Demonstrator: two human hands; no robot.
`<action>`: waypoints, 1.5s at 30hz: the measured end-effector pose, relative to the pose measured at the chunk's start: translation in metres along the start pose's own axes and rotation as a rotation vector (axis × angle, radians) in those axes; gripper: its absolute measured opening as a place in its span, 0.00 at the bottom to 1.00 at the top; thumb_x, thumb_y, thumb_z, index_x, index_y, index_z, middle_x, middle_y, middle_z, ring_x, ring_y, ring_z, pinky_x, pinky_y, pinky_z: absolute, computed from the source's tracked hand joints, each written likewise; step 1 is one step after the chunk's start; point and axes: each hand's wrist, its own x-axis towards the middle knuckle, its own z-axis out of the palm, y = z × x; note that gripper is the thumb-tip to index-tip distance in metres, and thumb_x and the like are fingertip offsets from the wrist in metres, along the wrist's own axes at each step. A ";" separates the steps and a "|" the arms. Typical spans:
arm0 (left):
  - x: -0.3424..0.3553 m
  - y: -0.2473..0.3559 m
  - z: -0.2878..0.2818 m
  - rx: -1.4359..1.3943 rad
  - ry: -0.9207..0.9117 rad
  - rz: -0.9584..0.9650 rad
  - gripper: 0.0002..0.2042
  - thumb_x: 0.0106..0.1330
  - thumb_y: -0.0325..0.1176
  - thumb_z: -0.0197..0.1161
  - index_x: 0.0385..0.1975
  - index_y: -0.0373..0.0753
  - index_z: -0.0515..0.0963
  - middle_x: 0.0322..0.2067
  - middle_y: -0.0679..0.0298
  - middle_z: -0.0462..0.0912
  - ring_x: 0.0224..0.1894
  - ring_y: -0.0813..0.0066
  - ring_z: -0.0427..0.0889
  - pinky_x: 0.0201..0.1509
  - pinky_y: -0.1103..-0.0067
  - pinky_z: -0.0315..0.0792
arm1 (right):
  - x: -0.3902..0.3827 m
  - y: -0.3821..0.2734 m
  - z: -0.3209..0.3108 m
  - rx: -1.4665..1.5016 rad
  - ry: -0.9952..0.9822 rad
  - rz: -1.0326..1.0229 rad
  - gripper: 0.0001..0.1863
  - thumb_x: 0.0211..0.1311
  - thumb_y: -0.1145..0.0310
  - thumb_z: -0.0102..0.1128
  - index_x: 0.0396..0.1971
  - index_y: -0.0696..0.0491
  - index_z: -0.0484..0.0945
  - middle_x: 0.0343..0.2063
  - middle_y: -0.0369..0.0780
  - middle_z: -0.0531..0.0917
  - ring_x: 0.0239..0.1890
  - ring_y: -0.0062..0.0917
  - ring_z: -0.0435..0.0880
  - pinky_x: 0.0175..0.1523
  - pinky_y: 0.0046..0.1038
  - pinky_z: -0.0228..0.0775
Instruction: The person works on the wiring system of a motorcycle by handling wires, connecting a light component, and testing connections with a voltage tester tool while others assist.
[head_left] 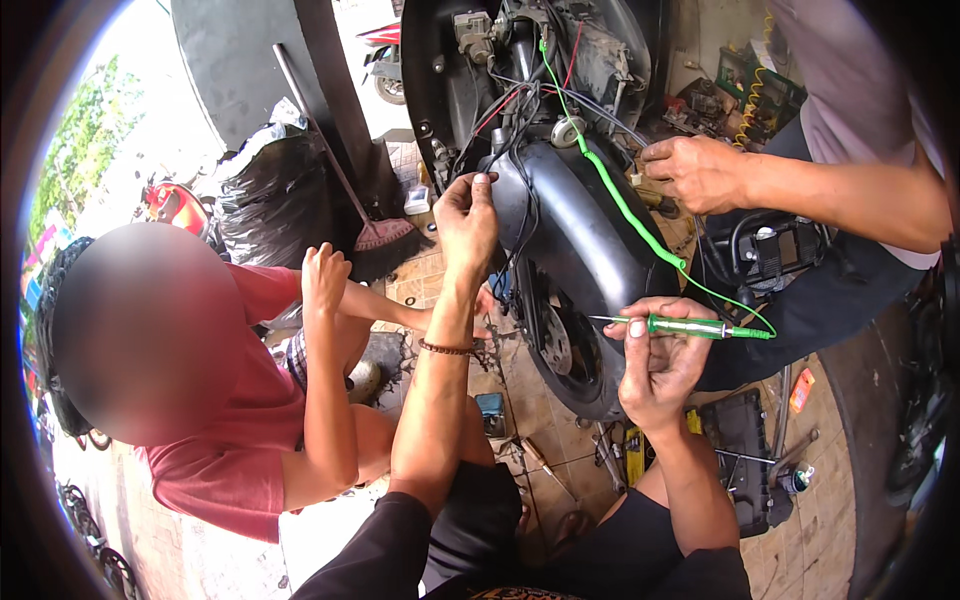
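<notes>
My right hand is closed around a green test light, whose thin metal probe points left. Its green coiled cord rises past the black front fender to a green clip among the motorcycle's exposed parts. Left of the fender, my left hand is raised in a pinch on what looks like a black wire; the fingers partly hide it. Dark loose wires hang from the open front of the motorcycle. On the right, another person's hand grips a dark cable.
A person in a red shirt crouches close on my left, arms near mine. Below the front wheel, a screwdriver lies on the tiles, with a black tool case farther right. A broom leans by a black garbage bag.
</notes>
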 end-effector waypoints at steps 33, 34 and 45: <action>-0.002 0.002 -0.017 -0.207 -0.230 -0.375 0.14 0.86 0.39 0.56 0.47 0.36 0.84 0.21 0.80 0.67 0.20 0.91 0.61 0.24 0.84 0.60 | 0.015 -0.005 -0.034 -0.080 0.289 -0.009 0.08 0.82 0.71 0.50 0.51 0.56 0.63 0.23 0.36 0.70 0.16 0.16 0.66 0.21 0.21 0.65; -0.003 0.002 -0.025 -0.263 -0.270 -0.420 0.14 0.85 0.39 0.56 0.43 0.35 0.83 0.22 0.77 0.70 0.21 0.88 0.66 0.26 0.83 0.64 | 0.013 -0.005 -0.032 -0.071 0.283 -0.004 0.09 0.82 0.71 0.50 0.54 0.54 0.63 0.24 0.34 0.68 0.17 0.16 0.64 0.22 0.22 0.64; -0.016 0.002 -0.047 0.050 -0.514 -0.232 0.13 0.69 0.29 0.77 0.39 0.39 0.76 0.40 0.67 0.85 0.46 0.81 0.83 0.52 0.79 0.79 | 0.007 -0.011 -0.041 -0.049 0.211 0.037 0.09 0.82 0.73 0.51 0.53 0.54 0.63 0.24 0.34 0.68 0.17 0.16 0.64 0.23 0.21 0.64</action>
